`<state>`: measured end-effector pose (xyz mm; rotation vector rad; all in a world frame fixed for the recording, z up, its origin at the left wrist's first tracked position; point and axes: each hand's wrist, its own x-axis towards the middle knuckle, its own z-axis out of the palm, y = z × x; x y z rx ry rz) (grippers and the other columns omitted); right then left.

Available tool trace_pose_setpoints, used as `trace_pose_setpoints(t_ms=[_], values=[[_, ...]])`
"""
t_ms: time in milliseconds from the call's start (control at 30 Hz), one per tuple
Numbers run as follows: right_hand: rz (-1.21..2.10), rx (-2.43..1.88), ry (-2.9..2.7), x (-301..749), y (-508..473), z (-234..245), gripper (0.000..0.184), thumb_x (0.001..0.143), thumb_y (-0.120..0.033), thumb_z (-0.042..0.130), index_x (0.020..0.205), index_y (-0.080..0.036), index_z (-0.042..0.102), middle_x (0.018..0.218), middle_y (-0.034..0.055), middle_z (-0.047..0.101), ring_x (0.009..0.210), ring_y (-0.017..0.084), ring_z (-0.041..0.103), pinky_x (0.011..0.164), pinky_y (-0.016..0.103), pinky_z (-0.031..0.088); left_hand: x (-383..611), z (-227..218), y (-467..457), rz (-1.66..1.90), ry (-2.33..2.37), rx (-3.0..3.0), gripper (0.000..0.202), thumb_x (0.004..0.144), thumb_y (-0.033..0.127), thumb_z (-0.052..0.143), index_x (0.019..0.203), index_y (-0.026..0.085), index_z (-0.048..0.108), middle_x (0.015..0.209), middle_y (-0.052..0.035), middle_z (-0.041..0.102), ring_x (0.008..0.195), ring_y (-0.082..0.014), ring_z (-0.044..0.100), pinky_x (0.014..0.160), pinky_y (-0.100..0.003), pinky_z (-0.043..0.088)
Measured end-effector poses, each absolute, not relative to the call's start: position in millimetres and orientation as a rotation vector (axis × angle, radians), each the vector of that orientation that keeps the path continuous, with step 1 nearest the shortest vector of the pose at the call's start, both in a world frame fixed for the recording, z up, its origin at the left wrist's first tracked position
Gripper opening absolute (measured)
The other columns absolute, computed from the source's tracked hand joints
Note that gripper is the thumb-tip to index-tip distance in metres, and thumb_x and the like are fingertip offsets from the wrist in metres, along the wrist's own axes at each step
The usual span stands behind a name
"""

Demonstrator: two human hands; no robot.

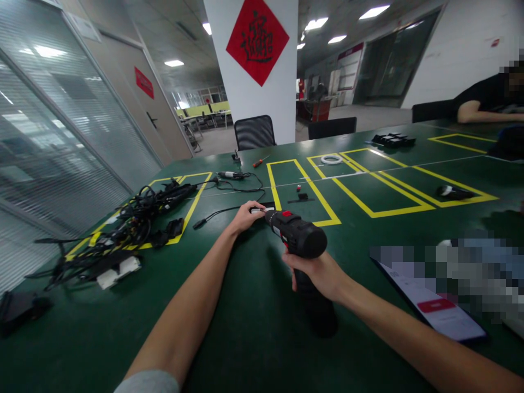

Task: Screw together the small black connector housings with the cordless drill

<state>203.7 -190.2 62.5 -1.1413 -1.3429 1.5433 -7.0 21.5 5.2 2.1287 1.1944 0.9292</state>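
My right hand (317, 271) is wrapped round the grip of a black cordless drill (295, 232) with red details. The drill points away and to the left, its tip at a small white-and-black piece (262, 209) on the table. My left hand (246, 216) is closed on that piece at its near left side, fingertips close to the drill's tip. The fingers and the tip partly hide the piece, and its exact kind is too small to tell. A black cable (216, 214) with a plug end lies left of my left hand.
Tangled black cables and adapters (143, 218) cover the left of the green table (245, 327). Beyond my hands lie a red screwdriver (261, 161), a white ring roll (331, 159) and small black parts (303, 196). At right are a tablet (429, 300), a flashlight (454, 192) and a seated person (477, 103).
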Motion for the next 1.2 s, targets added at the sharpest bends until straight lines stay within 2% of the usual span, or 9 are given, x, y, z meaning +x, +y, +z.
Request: trace_pose_setpoints(t_ms=[233,467,733,967,1200], values=[[1.538,-1.134,-1.342,204.1,-189.3,59.4,0.020,0.080,-0.036,0.065,0.085,-0.020,0.054,0.055,-0.0030,0.060,0.047,0.018,0.062,0.049,0.030,0.047,-7.0,4.1,22.5,0.929,1.199,2.112,0.027,0.071,0.037,0.068,0.091,0.018,0.072,0.098,-0.0052,0.067,0.094,-0.0213,0.060,0.089,-0.035,0.046],[1.547,-1.139,-1.404,203.2,-188.7,60.4,0.017,0.083,-0.035,0.065,0.080,-0.020,0.057,0.054,-0.0021,0.061,0.049,0.018,0.063,0.055,0.032,0.049,-7.3,4.2,22.8,0.930,1.204,2.105,0.027,0.071,0.034,0.069,0.092,0.017,0.072,0.099,-0.0056,0.067,0.094,-0.0213,0.060,0.090,-0.035,0.046],[1.571,-1.147,-1.351,203.7,-188.5,60.1,0.017,0.079,-0.034,0.064,0.078,-0.019,0.055,0.052,-0.0011,0.060,0.047,0.018,0.061,0.052,0.031,0.046,-7.4,1.8,24.5,0.957,1.174,2.092,0.028,0.070,0.036,0.069,0.090,0.017,0.072,0.096,-0.0059,0.068,0.093,-0.0216,0.060,0.089,-0.035,0.046],[1.585,-1.115,-1.323,205.0,-187.4,58.2,0.021,0.077,-0.036,0.066,0.085,-0.020,0.055,0.056,-0.0025,0.060,0.048,0.018,0.062,0.051,0.031,0.047,-8.5,0.0,26.2,0.955,1.188,2.069,0.029,0.070,0.036,0.070,0.092,0.017,0.073,0.098,-0.0056,0.067,0.093,-0.0213,0.060,0.087,-0.034,0.046],[1.590,-1.121,-1.340,205.2,-188.1,58.5,0.021,0.078,-0.035,0.066,0.085,-0.019,0.055,0.058,-0.0026,0.060,0.049,0.018,0.062,0.052,0.032,0.047,-9.1,-1.1,27.6,0.947,1.194,2.062,0.029,0.070,0.035,0.070,0.092,0.017,0.073,0.098,-0.0052,0.068,0.095,-0.0216,0.061,0.090,-0.035,0.046]])
